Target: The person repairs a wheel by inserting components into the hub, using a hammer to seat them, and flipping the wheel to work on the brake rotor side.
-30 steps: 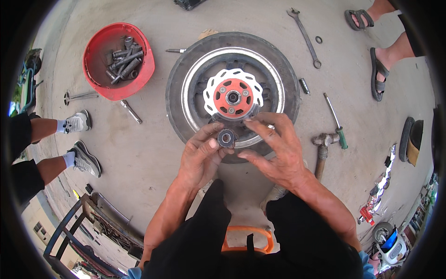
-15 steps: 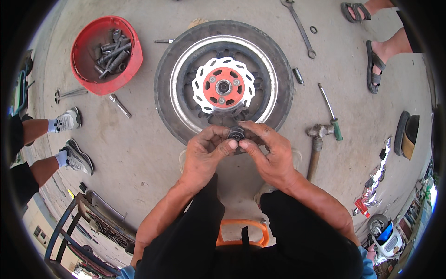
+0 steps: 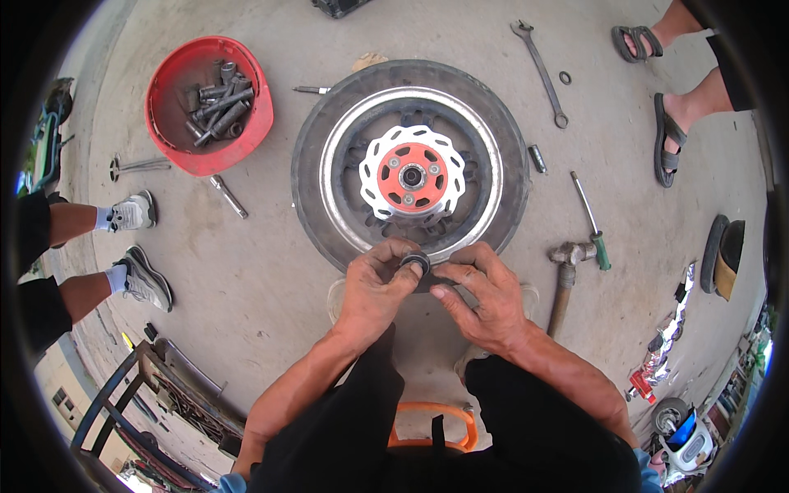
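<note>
My left hand pinches a small dark bearing, a round part with a ring-like face, between thumb and fingers. Just right of it, my right hand has its thumb and index finger apart, with nothing visible between them. Its index fingertip is close to the bearing; whether they touch I cannot tell. Both hands are over the near edge of a motorcycle wheel lying flat on the ground. A silver brake disc with a red centre faces up on it, around an open hub hole.
Left of the wheel, a red helmet-like bowl holds several sockets. A socket extension lies below it. To the right are a wrench, a screwdriver and a hammer. People's feet stand at both sides.
My right thumb has come off the bearing and the right hand has opened slightly away from it. My left hand keeps hold. The whole view has shifted a little.
</note>
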Demonstrator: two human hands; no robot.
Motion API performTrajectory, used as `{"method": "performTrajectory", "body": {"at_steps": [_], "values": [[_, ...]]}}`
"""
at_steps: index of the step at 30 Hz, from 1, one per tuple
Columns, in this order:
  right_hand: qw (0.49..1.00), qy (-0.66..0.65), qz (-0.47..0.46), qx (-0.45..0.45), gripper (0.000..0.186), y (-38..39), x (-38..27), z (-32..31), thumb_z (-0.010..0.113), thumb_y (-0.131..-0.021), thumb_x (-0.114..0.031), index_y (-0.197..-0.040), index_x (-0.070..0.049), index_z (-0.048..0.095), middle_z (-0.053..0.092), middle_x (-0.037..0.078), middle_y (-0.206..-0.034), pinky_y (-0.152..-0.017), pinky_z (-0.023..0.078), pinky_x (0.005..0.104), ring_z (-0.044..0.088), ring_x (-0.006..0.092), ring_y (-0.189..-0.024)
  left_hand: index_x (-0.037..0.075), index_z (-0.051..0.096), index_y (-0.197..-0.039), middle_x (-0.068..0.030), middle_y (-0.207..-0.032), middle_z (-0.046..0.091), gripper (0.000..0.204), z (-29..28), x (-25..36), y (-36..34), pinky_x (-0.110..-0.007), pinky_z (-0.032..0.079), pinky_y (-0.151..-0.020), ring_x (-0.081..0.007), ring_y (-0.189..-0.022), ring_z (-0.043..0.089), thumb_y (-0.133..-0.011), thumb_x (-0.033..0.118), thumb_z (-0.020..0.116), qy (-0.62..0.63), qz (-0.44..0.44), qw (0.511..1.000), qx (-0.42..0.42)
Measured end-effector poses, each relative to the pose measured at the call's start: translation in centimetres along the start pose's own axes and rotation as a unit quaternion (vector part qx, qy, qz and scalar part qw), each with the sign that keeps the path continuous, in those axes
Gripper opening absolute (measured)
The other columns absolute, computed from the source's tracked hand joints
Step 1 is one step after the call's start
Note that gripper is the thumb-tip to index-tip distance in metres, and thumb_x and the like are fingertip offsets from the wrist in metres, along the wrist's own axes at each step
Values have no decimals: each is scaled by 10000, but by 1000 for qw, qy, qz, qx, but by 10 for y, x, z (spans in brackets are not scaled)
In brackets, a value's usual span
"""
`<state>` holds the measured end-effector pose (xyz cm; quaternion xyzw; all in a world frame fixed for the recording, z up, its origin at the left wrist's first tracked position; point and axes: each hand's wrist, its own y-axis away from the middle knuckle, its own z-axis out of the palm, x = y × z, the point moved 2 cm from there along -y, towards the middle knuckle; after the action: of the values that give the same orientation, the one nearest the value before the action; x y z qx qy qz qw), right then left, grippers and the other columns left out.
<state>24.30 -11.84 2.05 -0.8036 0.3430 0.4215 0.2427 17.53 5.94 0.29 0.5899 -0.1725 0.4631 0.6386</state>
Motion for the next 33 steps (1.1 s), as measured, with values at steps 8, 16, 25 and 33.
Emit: {"method": "performTrajectory", "body": {"at_steps": [8,16,25,33], "values": [[984,-128,124,-14,234,-2,4,4,781,-919,-91,-1098,27,686,657,142,-998,-746,587,356,711,261,-862,-12,664,-1077,-15,-1038,659,112,3,-5,1,-262,530,-881,-76,-990,629,-965,-14,671,9,30,999,-23],[981,-122,149,-24,165,-9,-3,2,741,-925,-37,-1069,33,701,658,138,-982,-735,582,343,711,240,-850,-10,670,-1051,-19,-1014,662,104,-1,-4,0,-269,535,-872,-77,-964,633,-947,-14,680,-30,28,999,-36],[988,-6,151,28,299,3,41,-3,779,-907,-95,-1178,-9,686,645,151,-1080,-809,560,396,679,297,-932,-39,678,-1103,-46,-974,716,161,-32,28,-44,-264,525,-814,-75,-883,630,-949,-6,715,-293,129,941,110],[965,247,81,37,587,21,73,-17,781,-884,-149,-1417,-36,563,536,207,-1369,-1080,400,556,500,421,-1298,8,651,-1234,-164,-1119,615,357,-45,37,-68,-432,527,-879,-303,-979,640,-949,189,766,-500,248,810,181]]}}
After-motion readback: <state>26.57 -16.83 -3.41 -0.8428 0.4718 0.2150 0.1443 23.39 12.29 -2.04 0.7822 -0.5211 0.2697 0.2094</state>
